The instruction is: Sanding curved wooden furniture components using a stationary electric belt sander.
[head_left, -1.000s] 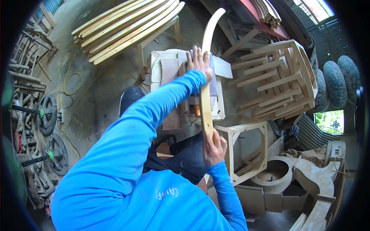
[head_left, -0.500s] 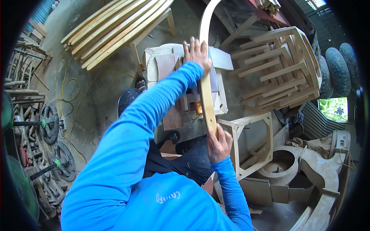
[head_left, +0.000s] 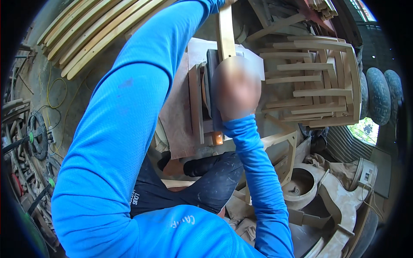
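1. Ok so from my end of the feed, the strip is at top centre: a pale length of wood out in front of the person, its far part cut off by the top edge
2. What matters most to me is the long axis. It points almost straight away from the body, so from the right hand the strip lies outward, and its near end goes out of sight at that hand
3. Right hand is the one nearer the body, but it's badly smeared, so I honestly can't tell if the fingers are spread, pressed together or pinching the wood
4. Left hand is way further out along the strip, with only a sliver poking in at the top edge. Can't tell that grip either, sorry
5. Left sleeve cuts across from lower left, right sleeve comes up from below
6. Just left of the strip there's a dark slab running roughly the same way, then a wood bar and a brown board, plus a little orange light near the slab's close end
7. Right of the strip: a white board, then stacked frames and tyres
8. Further out, a strip pile upper left and a round tub lower right
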`<state>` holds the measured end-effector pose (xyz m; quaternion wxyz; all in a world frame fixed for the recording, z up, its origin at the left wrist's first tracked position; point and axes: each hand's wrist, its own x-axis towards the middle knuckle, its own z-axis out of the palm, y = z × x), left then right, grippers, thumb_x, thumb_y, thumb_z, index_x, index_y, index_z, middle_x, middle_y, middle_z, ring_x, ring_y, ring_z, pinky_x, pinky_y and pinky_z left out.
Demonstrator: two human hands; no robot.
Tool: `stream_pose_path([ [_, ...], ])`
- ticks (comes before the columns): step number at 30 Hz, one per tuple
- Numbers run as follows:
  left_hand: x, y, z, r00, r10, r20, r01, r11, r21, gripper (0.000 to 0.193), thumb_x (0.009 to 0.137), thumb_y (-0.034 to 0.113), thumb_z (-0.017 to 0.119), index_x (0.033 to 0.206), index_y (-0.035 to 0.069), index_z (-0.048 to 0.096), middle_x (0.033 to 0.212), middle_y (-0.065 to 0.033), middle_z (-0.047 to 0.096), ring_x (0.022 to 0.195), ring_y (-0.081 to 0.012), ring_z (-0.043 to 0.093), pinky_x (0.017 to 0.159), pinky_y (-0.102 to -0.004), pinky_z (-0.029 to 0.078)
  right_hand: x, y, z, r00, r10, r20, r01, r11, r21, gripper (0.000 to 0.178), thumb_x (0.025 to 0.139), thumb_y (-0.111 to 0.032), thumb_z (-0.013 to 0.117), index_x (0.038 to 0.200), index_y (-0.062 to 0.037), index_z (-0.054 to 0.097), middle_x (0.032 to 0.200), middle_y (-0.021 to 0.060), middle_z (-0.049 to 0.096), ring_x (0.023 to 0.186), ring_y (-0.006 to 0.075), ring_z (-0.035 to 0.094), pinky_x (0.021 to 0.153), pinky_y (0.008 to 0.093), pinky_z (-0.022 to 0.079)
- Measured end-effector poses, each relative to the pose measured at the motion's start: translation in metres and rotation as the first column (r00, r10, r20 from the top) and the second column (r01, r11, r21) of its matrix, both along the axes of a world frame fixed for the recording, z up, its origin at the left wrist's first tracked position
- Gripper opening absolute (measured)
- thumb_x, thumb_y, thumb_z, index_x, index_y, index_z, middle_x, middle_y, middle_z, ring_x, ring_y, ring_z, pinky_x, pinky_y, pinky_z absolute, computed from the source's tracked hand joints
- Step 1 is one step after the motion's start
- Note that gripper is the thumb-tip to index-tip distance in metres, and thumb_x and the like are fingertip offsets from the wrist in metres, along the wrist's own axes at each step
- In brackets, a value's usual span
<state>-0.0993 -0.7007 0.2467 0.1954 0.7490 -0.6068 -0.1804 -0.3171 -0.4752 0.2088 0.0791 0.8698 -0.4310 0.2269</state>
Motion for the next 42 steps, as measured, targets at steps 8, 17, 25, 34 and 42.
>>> stream_pose_path([
  [8, 0.006, -0.027, -0.011, 0.981, 0.105, -0.165, -0.106, 0.994, -0.001, 0.078, 0.090, 0.038, 0.055, 0.159, 0.015, 0.029, 0.150, -0.0244, 0.049, 0.143, -0.0404, 0.043, 0.124, -0.0528, 0.024, 0.004, -0.016, -0.005, 1.000, -0.014, 0.027, 0.013, 0.999, 0.037, 0.050, 0.088, -0.013, 0.069, 0.137, -0.0183, 0.064, 0.126, 0.0139, 0.060, 0.108, 0.0333, 0.055, 0.093, 0.0447, 0.044],
  [17, -0.035, 0.038, -0.066, 0.990, 0.139, 0.002, -0.138, 0.984, -0.116, 0.082, 0.093, 0.047, 0.052, 0.163, 0.017, 0.022, 0.165, -0.0218, 0.028, 0.156, -0.0360, 0.018, 0.126, -0.0529, 0.012, -0.064, 0.088, -0.003, 0.994, -0.099, 0.039, 0.096, 0.992, 0.087, 0.061, 0.086, -0.027, 0.072, 0.142, -0.0093, 0.055, 0.133, 0.0102, 0.055, 0.117, 0.0299, 0.051, 0.098, 0.0443, 0.037],
  [25, -0.139, 0.217, -0.064, 0.976, 0.143, 0.165, -0.100, 0.965, -0.244, 0.083, 0.091, 0.039, 0.051, 0.161, 0.005, 0.024, 0.170, -0.0178, 0.015, 0.159, -0.0353, 0.005, 0.124, -0.0613, 0.002, -0.169, 0.250, -0.001, 0.957, -0.284, 0.056, 0.255, 0.918, 0.304, 0.065, 0.082, -0.034, 0.078, 0.138, -0.0049, 0.058, 0.127, 0.0117, 0.055, 0.115, 0.0320, 0.050, 0.102, 0.0450, 0.037],
  [34, -0.189, 0.316, -0.063, 0.985, 0.040, 0.165, -0.010, 0.983, -0.181, 0.089, 0.090, 0.044, 0.056, 0.162, 0.006, 0.021, 0.169, -0.0182, 0.016, 0.159, -0.0334, 0.004, 0.123, -0.0634, -0.001, -0.212, 0.340, 0.016, 0.968, -0.248, 0.026, 0.223, 0.907, 0.358, 0.059, 0.074, -0.029, 0.083, 0.124, -0.0031, 0.067, 0.142, 0.0167, 0.051, 0.125, 0.0371, 0.047, 0.108, 0.0472, 0.035],
  [42, -0.107, 0.178, -0.065, 0.995, 0.061, 0.074, -0.041, 0.968, -0.247, 0.084, 0.090, 0.042, 0.054, 0.161, 0.009, 0.024, 0.167, -0.0158, 0.023, 0.157, -0.0348, 0.012, 0.124, -0.0618, 0.002, -0.128, 0.217, 0.005, 0.974, -0.226, 0.019, 0.213, 0.940, 0.265, 0.061, 0.075, -0.028, 0.081, 0.128, -0.0047, 0.061, 0.154, 0.0194, 0.040, 0.143, 0.0408, 0.033, 0.117, 0.0520, 0.025],
])
